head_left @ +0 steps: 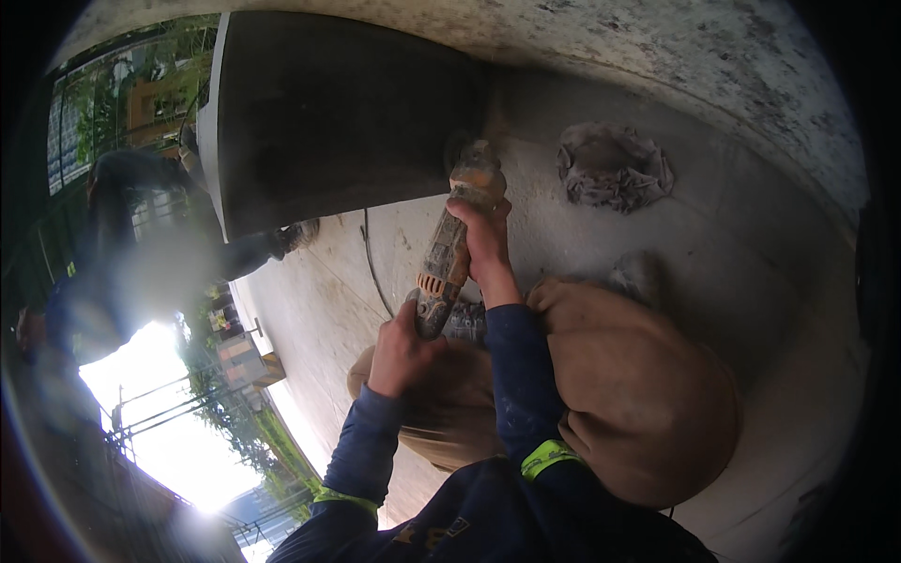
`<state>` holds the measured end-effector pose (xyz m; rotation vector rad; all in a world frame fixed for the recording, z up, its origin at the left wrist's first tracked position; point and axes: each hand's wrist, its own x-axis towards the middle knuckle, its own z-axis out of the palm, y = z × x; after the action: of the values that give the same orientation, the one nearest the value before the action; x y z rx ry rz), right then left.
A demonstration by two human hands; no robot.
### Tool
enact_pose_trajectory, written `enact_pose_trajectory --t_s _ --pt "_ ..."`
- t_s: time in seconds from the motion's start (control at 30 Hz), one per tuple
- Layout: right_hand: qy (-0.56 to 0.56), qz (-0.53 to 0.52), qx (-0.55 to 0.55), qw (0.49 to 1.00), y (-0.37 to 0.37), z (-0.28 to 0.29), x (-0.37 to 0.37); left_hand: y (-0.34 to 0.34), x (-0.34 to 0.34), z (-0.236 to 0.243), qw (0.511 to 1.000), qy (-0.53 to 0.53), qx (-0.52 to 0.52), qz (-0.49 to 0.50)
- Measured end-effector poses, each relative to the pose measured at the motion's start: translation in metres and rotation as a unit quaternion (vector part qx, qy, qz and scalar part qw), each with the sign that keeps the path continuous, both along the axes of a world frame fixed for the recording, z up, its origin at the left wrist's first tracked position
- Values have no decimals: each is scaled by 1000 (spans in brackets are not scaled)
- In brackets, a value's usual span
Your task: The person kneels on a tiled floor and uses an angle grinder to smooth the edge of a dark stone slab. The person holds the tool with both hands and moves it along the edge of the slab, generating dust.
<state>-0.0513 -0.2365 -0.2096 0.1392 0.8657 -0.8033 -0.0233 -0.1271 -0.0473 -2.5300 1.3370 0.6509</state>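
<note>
Both my hands grip a dusty orange-and-grey angle grinder (441, 258). My right hand (486, 239) wraps round the front of its body, just behind the head. My left hand (404, 352) is closed round the rear end of the body. The grinder's head points away from me, at the right end of a dark, smooth panel-like surface (338, 113). Its disc shows only dimly against that surface, so I cannot tell whether it touches. My brown-trousered knees (638, 394) are bent on either side of my right forearm.
A crumpled grey bag or cloth (615, 169) lies on the dusty floor (535, 244) at the far right. A thin dark cable (374, 263) runs along the floor left of the grinder. Another person (122, 225) in dark clothing is at the left, near a striped block (270, 369).
</note>
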Motion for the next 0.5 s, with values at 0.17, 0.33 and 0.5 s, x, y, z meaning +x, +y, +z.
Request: enact_pose_trajectory --t_s 0.17,0.33,0.5 --pt "1 -8 12 1000 4 -3 2 1 4 -2 1000 9 -1 -13" --pt "2 -8 -2 1000 -2 0 -1 0 4 -2 1000 17 -11 -15" --pt "-5 -7 1 1000 -8 3 -4 -9 3 0 1000 29 8 -7"
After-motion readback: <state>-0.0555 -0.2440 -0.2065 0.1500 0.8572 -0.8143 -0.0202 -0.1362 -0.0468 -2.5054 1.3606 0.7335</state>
